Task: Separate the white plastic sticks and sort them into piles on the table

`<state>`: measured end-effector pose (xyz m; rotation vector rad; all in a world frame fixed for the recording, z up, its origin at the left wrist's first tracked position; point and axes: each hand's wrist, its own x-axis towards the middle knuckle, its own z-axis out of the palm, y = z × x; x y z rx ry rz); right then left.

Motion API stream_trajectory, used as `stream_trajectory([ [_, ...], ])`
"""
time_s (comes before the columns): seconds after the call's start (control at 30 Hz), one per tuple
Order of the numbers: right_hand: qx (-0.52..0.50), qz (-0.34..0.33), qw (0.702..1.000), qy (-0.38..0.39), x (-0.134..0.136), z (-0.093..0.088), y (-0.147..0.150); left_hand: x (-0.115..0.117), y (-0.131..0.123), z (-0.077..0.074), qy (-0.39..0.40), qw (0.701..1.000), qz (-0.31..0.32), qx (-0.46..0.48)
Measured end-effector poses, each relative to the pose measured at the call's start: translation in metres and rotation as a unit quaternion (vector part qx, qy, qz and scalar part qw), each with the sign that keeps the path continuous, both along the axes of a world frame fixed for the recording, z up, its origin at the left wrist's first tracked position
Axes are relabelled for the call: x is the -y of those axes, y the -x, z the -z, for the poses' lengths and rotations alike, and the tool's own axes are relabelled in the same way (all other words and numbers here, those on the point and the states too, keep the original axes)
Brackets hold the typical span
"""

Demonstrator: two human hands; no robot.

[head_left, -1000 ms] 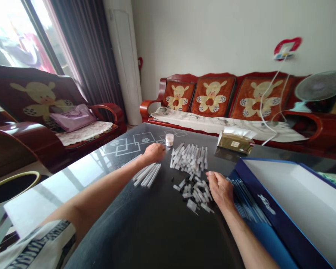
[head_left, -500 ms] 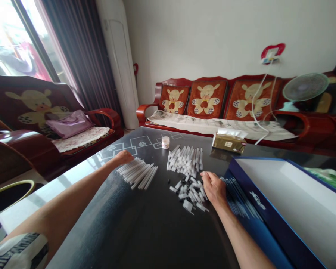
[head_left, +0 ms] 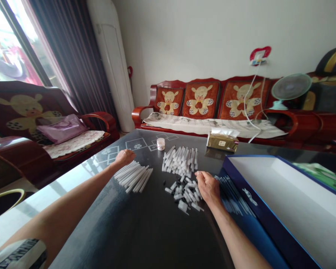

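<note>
My left hand (head_left: 125, 157), its fingers curled closed, is at the far end of a row of thin white tubes (head_left: 133, 176); what it holds, if anything, is hidden. Beside the heap of small white caps (head_left: 187, 195), my right hand (head_left: 208, 186) is also closed, thumb against fingers, and I cannot make out anything in it. Several black pieces (head_left: 176, 197) lie among the caps. Beyond these is a pile of white, pen-like pieces (head_left: 180, 161). Dark slim rods (head_left: 232, 196) lie to the right of my right hand.
A large blue box (head_left: 268, 220) with a white inside stands at the right of the dark table (head_left: 134, 231). Toward the far side are a small white jar (head_left: 160, 144) and a tissue box (head_left: 222, 141). A green-and-white package (head_left: 322, 177) lies beyond the blue box.
The view has turned a little to the right, so everything sits further left. My left hand has drawn slightly up off the tubes' far end. My right hand stays beside the caps.
</note>
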<state>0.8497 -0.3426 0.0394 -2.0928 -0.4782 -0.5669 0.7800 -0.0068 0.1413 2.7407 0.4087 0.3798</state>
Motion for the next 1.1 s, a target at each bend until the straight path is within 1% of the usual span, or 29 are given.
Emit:
stream_trajectory([
  [0.1,0.001,0.001,1.0,0.003,0.0,0.001,-0.001,0.019,-0.03,0.014,-0.021,0.999,-0.014,-0.049],
  [0.2,-0.001,0.0,1.0,0.004,0.0,0.001,-0.001,0.049,-0.058,0.03,-0.025,0.997,0.006,-0.071],
  [0.27,-0.004,-0.001,1.0,0.003,0.0,0.0,0.0,0.064,-0.071,0.038,-0.025,0.996,0.008,-0.088],
  [0.33,-0.006,-0.002,1.0,0.001,0.0,0.0,0.0,0.073,-0.081,0.045,-0.024,0.994,0.004,-0.107],
  [0.47,-0.007,-0.002,1.0,0.004,0.0,0.0,0.001,0.071,-0.093,0.051,-0.027,0.989,-0.004,-0.143],
  [0.6,-0.009,0.002,1.0,0.006,-0.001,0.001,0.0,0.066,-0.099,0.05,-0.035,0.986,-0.013,-0.161],
  [0.8,-0.001,0.004,1.0,0.007,-0.001,0.002,0.0,0.066,-0.098,0.049,-0.042,0.985,-0.027,-0.166],
  [0.93,-0.003,0.001,1.0,0.006,-0.001,0.002,-0.001,0.07,-0.097,0.049,-0.052,0.985,-0.032,-0.164],
  [1.1,-0.006,-0.003,1.0,0.0,-0.001,0.002,-0.001,0.075,-0.096,0.051,-0.051,0.983,-0.055,-0.165],
])
